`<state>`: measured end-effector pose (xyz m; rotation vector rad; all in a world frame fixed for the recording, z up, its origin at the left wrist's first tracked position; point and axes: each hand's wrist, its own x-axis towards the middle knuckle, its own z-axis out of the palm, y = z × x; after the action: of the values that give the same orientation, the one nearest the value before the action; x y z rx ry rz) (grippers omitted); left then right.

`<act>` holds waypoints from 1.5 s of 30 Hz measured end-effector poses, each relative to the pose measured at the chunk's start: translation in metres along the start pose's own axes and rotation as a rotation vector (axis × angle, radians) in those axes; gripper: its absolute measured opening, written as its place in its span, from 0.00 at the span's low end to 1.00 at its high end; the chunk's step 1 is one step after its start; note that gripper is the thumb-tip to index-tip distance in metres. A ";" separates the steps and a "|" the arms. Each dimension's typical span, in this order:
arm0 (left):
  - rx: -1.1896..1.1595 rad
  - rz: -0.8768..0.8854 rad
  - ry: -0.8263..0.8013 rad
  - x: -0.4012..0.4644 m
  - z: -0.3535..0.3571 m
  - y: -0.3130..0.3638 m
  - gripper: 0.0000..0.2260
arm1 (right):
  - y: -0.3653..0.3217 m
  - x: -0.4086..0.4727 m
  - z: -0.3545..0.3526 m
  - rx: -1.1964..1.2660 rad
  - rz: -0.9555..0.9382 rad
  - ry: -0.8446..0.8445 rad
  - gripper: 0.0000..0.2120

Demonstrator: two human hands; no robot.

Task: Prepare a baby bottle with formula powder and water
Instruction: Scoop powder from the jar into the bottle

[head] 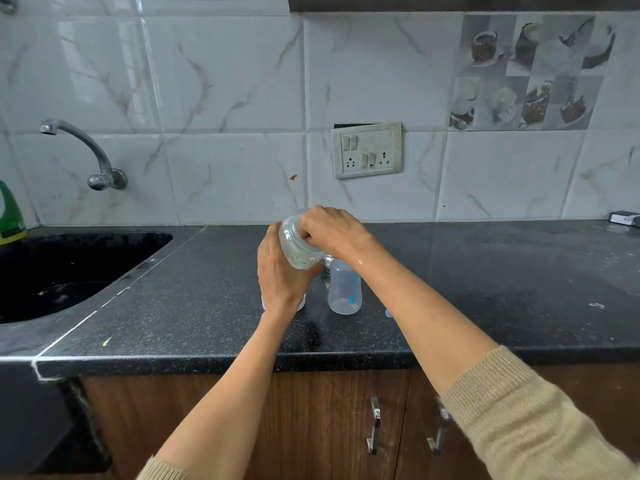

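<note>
My left hand (280, 275) grips a clear plastic jar (298, 242), tilted with its open mouth toward the upper left and a little pale powder inside. My right hand (332, 230) is at the jar's mouth with its fingers curled inside the rim; what they pinch is hidden. An open, clear baby bottle (344, 287) with blue markings stands upright on the black counter, just right of my left hand and under my right wrist. A white lid or cap (301, 306) peeks out beneath my left wrist.
The black granite counter (485, 289) runs right; a dark sink (62, 271) with a steel tap (86, 154) lies at the left, beside a green bottle (10, 213). A switch socket (367, 150) is on the tiled wall. A small white box (625, 218) sits far right.
</note>
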<state>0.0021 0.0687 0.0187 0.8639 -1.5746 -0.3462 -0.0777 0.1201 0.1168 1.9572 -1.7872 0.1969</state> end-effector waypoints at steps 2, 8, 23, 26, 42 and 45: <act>0.007 -0.002 -0.004 0.000 -0.001 0.000 0.35 | 0.004 0.000 0.001 0.089 0.039 -0.074 0.17; 0.034 0.048 -0.032 -0.003 -0.003 0.001 0.33 | 0.021 0.006 0.005 0.439 0.146 -0.211 0.06; 0.064 -0.074 -0.063 -0.003 -0.001 0.000 0.34 | 0.039 0.005 0.011 1.123 0.604 -0.158 0.11; 0.038 -0.126 -0.054 -0.002 -0.003 0.003 0.31 | 0.044 0.008 0.011 1.194 0.692 -0.133 0.09; 0.017 -0.188 -0.070 0.006 -0.003 -0.001 0.35 | 0.054 0.012 0.016 1.464 0.779 -0.062 0.09; 0.036 -0.194 -0.075 0.014 -0.001 -0.005 0.36 | 0.057 0.016 0.015 1.471 0.784 -0.043 0.08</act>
<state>0.0045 0.0562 0.0255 1.0454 -1.5734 -0.4957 -0.1339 0.0977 0.1246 1.6826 -2.6407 2.2278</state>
